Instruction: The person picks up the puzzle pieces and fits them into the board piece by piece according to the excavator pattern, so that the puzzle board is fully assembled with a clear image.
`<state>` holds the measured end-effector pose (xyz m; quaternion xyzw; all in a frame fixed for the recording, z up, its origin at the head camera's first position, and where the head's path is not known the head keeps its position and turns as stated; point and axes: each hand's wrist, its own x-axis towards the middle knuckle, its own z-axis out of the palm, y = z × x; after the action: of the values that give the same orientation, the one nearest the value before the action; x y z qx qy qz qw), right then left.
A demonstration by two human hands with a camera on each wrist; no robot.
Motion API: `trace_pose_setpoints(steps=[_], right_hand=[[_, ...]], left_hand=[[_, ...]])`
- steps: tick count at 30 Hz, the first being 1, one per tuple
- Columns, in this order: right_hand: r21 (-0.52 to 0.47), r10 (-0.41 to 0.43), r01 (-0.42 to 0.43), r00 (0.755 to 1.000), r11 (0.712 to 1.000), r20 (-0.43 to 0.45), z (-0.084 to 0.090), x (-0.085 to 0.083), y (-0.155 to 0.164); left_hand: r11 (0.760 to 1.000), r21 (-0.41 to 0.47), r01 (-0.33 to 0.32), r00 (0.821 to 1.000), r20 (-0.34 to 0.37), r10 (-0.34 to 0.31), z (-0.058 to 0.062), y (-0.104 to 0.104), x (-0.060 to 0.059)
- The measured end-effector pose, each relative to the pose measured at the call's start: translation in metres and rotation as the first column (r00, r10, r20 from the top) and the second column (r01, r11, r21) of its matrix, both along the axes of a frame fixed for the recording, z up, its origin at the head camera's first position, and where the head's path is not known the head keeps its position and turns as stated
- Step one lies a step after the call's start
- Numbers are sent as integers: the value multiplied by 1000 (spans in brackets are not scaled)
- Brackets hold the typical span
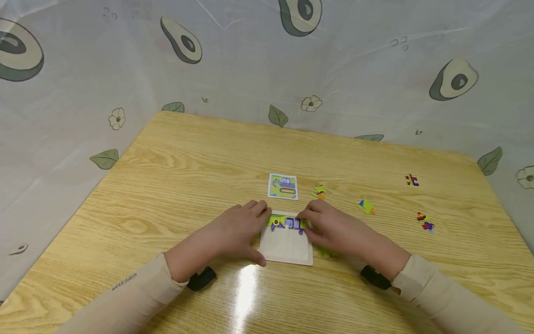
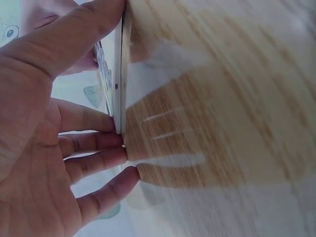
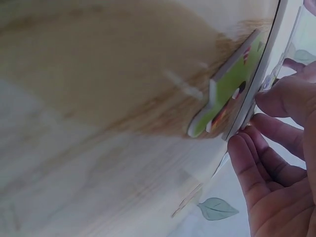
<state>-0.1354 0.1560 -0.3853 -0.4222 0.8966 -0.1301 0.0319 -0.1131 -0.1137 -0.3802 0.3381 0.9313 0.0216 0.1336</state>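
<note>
A white puzzle tray (image 1: 288, 248) lies in front of me, with a row of joined puzzle pieces (image 1: 285, 222), green, yellow and purple, along its far edge. At the tray's left side is my left hand (image 1: 239, 232), its fingertips by the far corner and its thumb by the near one; these fingers (image 2: 94, 140) are fairly straight against the tray's edge. My right hand (image 1: 333, 227) bends its fingers over the far right corner, thumb and forefinger around the puzzle piece at the row's right end, which they partly hide.
A small picture card (image 1: 282, 186) with a vehicle lies beyond the tray. Loose puzzle pieces lie to the right: a yellow-green one (image 1: 319, 191), a green and blue one (image 1: 366, 207), red and purple ones (image 1: 425, 222), another (image 1: 412, 180). A green piece (image 3: 229, 89) sits beside the tray's right edge.
</note>
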Motion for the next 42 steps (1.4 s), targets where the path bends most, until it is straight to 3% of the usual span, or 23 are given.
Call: trace_pose_setpoints(steps=[15,28,35,42], right_hand=[[35,11,-10,999,999,-38,-1,1,-4],[28,23,-23,1000,999,-2,-3,1,-6],[54,20,-19,1000,998,-24,-2,3,-3],[44,-16,13,998,999,65,2,-2,6]], left_hand=[[1000,-11,-3,1000,-6,3,1,0,-1],[1000,-5,-5,1000,7,5,1,1,1],[1000,-14,-3,1000,3,3,1,1,0],[1000,-4,-5,1000,17,5,1,1,0]])
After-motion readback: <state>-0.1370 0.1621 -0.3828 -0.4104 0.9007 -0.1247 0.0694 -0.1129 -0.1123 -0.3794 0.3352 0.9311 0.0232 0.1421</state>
